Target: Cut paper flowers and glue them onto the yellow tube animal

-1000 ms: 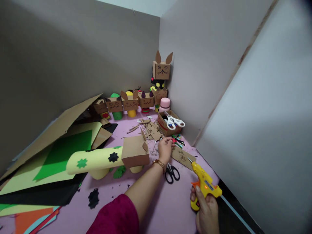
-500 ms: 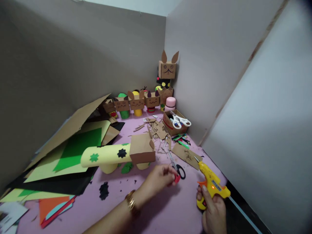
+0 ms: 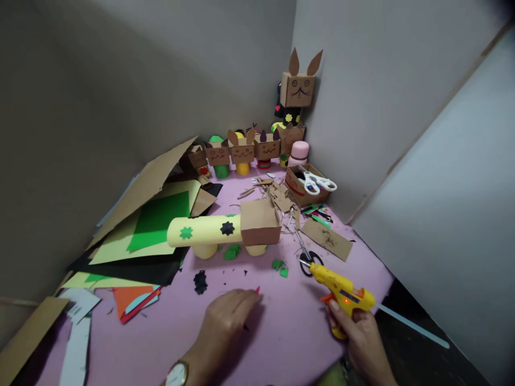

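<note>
My right hand [image 3: 358, 335] is wrapped round a yellow and orange glue gun [image 3: 340, 292], its nozzle pointing left over the pink table [image 3: 289, 332]. My left hand [image 3: 225, 321] rests low on the table with fingers closed; a small red paper piece [image 3: 257, 290] shows at the fingertips. Beyond them lies a yellow paper tube with flower cut-outs [image 3: 203, 229] joined to a brown cardboard box [image 3: 259, 222]. Black-handled scissors [image 3: 308, 257] lie just past the gun's nozzle.
Stacked coloured paper sheets and a large cardboard sheet [image 3: 148, 182] lie at the left. A row of small cardboard animal figures [image 3: 241, 153] stands at the back wall. An open box with white scissors [image 3: 309, 185], cardboard scraps [image 3: 328, 238] and green bits [image 3: 279, 266] lie nearby.
My left hand drew back from the scraps by the box towards me, bringing the small red piece with it. The glue gun tipped so its nozzle points left. The view shifted left.
</note>
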The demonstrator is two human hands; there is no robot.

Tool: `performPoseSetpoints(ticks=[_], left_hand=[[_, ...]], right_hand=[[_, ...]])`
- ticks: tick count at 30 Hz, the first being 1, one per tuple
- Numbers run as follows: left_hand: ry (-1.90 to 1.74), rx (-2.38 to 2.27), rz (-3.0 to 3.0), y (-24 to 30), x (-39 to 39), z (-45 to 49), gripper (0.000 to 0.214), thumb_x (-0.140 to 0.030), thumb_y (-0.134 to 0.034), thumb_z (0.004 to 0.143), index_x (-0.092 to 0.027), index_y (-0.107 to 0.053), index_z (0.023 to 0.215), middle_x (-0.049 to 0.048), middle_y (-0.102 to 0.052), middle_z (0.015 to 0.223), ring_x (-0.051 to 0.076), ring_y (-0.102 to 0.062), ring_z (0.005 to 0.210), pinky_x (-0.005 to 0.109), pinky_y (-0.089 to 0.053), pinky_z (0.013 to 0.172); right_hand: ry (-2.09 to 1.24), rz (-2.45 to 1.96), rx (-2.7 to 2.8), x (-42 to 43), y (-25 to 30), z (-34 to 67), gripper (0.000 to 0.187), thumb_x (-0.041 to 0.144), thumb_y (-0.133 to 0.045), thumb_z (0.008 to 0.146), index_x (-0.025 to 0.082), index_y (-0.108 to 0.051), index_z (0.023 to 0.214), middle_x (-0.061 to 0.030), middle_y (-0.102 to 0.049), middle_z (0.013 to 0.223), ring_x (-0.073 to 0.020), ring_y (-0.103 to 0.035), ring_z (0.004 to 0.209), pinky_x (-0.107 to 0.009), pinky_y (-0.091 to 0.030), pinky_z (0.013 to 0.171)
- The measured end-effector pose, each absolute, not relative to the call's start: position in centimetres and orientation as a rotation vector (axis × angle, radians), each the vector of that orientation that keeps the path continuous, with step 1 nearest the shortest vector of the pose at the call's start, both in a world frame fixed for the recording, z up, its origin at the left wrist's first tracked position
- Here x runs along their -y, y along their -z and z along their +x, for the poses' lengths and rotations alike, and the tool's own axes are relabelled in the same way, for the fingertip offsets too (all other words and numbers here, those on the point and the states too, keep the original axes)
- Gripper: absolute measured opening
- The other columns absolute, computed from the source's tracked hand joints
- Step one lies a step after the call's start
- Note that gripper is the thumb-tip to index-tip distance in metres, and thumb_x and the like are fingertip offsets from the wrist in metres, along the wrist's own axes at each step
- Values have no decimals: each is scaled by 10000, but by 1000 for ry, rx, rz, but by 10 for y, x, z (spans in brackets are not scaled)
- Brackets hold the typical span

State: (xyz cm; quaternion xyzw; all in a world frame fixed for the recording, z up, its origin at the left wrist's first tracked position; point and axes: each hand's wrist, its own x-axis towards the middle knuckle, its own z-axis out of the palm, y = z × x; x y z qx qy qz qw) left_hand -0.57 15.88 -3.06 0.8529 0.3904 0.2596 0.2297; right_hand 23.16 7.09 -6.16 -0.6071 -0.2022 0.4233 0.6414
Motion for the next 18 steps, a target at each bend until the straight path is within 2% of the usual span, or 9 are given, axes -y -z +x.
performPoseSetpoints(ticks=[3,6,8,11,14,18], left_hand=[[-549,-917,2559,38,-151,-8,295,-89,-471,821,-217,-657,1011,84,-721,953,223,-656,864,378,-515,783],[-539,-1033,2466,42,-151,-6,241,-164,-452,880,-223,-650,1004,64,-713,891,198,-645,800,353,-510,749],[-529,-1093,2389,42,-153,-4,224,-205,-443,899,-229,-663,931,46,-692,821,185,-619,762,339,-492,725],[-495,-1115,2355,44,-157,-1,217,-222,-464,892,-228,-673,835,46,-654,821,198,-572,810,344,-455,730],[-486,-1138,2318,44,-159,-1,198,-202,-482,876,-244,-673,847,40,-626,848,203,-538,840,351,-418,743],[-458,-1149,2268,43,-162,-1,190,-168,-496,844,-248,-666,866,31,-608,859,206,-519,859,358,-382,764]], right_hand=[[-1016,-1467,518,-66,62,222,338,431,-786,590,123,-676,679,3,-578,496,-117,-489,443,-216,-390,408],[-1034,-1524,604,-65,58,210,360,427,-788,569,127,-721,756,-75,-705,674,-213,-618,617,-313,-507,578],[-1020,-1520,658,-66,54,200,363,440,-760,600,135,-731,794,-97,-730,752,-258,-648,716,-370,-521,695],[-957,-1505,775,-65,47,187,361,452,-717,645,148,-737,840,-100,-733,812,-287,-657,801,-393,-508,767],[-863,-1520,940,-63,44,181,303,433,-682,689,183,-742,850,-83,-726,834,-277,-656,826,-345,-511,751],[-765,-1524,1040,-58,48,181,265,434,-639,730,211,-729,840,-67,-708,802,-232,-643,722,-275,-510,627]])
